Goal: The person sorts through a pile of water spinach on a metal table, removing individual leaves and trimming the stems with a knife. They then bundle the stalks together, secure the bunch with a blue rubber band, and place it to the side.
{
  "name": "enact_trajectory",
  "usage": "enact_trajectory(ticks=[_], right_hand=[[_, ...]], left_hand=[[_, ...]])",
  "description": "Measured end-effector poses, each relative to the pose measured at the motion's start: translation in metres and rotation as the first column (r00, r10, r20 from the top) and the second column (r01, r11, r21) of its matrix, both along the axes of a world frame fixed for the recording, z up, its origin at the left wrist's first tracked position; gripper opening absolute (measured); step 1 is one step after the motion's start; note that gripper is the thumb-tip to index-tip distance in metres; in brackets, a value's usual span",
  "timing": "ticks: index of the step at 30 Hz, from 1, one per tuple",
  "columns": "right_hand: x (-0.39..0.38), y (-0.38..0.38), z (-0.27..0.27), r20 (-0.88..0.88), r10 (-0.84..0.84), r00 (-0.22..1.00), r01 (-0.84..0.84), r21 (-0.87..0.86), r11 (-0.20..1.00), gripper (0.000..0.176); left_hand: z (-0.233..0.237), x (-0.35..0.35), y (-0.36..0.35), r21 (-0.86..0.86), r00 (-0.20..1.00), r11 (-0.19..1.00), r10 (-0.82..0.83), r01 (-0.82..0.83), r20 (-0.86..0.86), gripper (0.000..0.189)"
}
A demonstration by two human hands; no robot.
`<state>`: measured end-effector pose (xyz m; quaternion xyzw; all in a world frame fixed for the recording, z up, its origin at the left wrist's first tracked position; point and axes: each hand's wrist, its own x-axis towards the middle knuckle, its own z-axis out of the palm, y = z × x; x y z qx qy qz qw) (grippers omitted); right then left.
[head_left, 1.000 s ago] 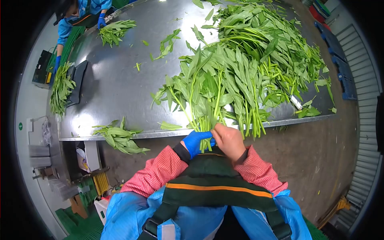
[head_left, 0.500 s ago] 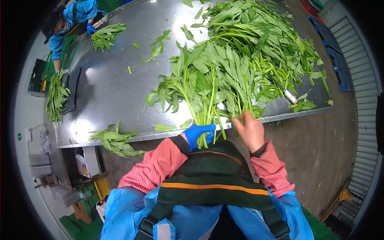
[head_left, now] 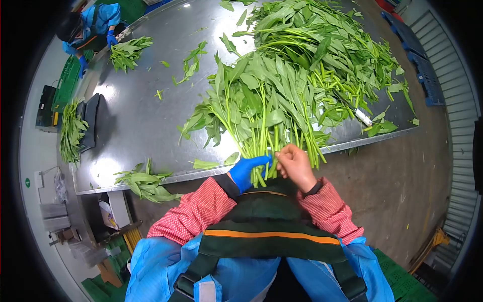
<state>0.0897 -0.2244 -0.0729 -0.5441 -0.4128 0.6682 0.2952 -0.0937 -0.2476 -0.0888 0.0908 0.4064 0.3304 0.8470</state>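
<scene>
My gloved left hand (head_left: 244,172) is closed around the lower stems of a leafy green bunch that looks like water spinach (head_left: 251,116), just over the table's near edge. The leaves fan out away from me onto the metal. Beside it, my bare right hand (head_left: 296,166) has its fingers pinched at stems on the bunch's right side; the fingertips are partly hidden. More loose stalks (head_left: 311,143) lie just right of the bunch, their cut ends sticking past the edge. A knife with a white handle (head_left: 363,117) rests among the greens farther right.
A large heap of greens (head_left: 322,45) covers the back right of the metal table (head_left: 136,121). A small pile (head_left: 146,182) overhangs the front left edge. Greens (head_left: 73,128) rest by a dark scale-like device (head_left: 90,121). A co-worker (head_left: 95,27) in blue gloves touches another bunch (head_left: 130,53).
My right hand has moved left, from the loose stalks to beside my left hand at the bunch. The co-worker's one hand has drawn back from the greens by the dark device.
</scene>
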Motion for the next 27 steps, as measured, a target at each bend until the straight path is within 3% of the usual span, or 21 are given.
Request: enact_trajectory(ticks=[1,4,5,8,11,14,15,16,18,19,20,21,22,24,26,27], right_hand=[[-0.005,-0.003,-0.001,0.014,0.020,1.000,-0.020,0.006,1.000,0.016],[-0.010,-0.006,0.000,0.385,0.026,0.923,-0.195,0.408,0.892,0.017],[-0.007,-0.009,0.005,0.436,0.030,0.900,-0.225,0.402,0.888,0.018],[-0.011,-0.014,0.022,0.470,0.036,0.882,-0.309,0.519,0.797,0.016],[-0.010,-0.015,0.028,0.536,0.064,0.842,-0.448,0.628,0.636,0.016],[-0.010,-0.022,0.021,0.562,0.170,0.810,-0.578,0.715,0.393,0.019],[-0.014,-0.033,0.028,0.583,0.272,0.765,-0.644,0.692,0.326,0.020],[-0.017,-0.038,0.032,0.560,0.377,0.738,-0.669,0.682,0.295,0.018],[-0.014,-0.033,0.044,0.496,0.362,0.790,-0.609,0.702,0.369,0.016],[-0.009,-0.027,0.052,0.371,0.310,0.875,-0.479,0.753,0.451,0.016],[-0.001,-0.018,0.062,0.239,0.247,0.939,-0.337,0.781,0.525,0.015],[0.013,-0.010,0.082,-0.048,0.088,0.995,-0.035,0.658,0.752,0.013],[0.031,0.000,0.098,-0.286,-0.144,0.947,0.258,0.416,0.872,0.012],[0.075,0.038,0.105,-0.597,-0.323,0.734,0.568,0.280,0.773,0.007],[0.103,0.053,0.061,-0.113,-0.494,0.862,0.504,0.293,0.813,0.008],[0.099,0.051,0.018,0.198,-0.412,0.889,0.160,0.711,0.685,0.009]], left_hand=[[-0.004,0.007,-0.004,-0.006,0.990,1.000,0.024,-0.023,0.139,0.031],[-0.005,0.012,-0.015,0.018,1.000,1.000,0.017,-0.018,0.024,0.033],[-0.016,0.009,-0.016,-0.019,1.000,1.000,0.007,-0.006,0.030,0.031],[0.002,0.003,-0.010,-0.150,0.995,0.987,-0.035,0.048,0.089,0.029],[-0.007,-0.001,-0.015,-0.141,0.988,0.990,0.012,0.010,0.156,0.028],[-0.034,0.006,-0.024,-0.024,0.986,0.992,0.128,-0.126,0.107,0.022],[-0.057,0.007,-0.021,0.202,0.994,0.979,0.020,-0.041,0.103,0.023],[-0.053,0.008,-0.018,0.162,0.993,0.985,0.040,-0.059,0.115,0.024],[-0.036,0.011,-0.016,0.077,0.987,0.993,0.083,-0.094,0.139,0.025],[0.002,0.015,-0.014,0.077,0.993,0.991,0.115,-0.113,-0.033,0.030],[0.002,0.015,-0.012,0.007,0.997,0.997,0.079,-0.079,0.005,0.032],[0.002,0.013,-0.012,-0.061,0.998,0.997,0.045,-0.042,0.044,0.034],[0.002,0.011,-0.011,-0.126,0.996,0.992,0.012,-0.001,0.083,0.037],[-0.003,0.006,-0.011,-0.105,0.995,0.994,-0.030,0.040,0.094,0.041],[-0.008,0.003,-0.010,-0.101,0.994,0.992,-0.072,0.081,0.085,0.040],[-0.005,0.004,-0.007,-0.104,0.994,0.990,-0.088,0.093,0.060,0.040]])
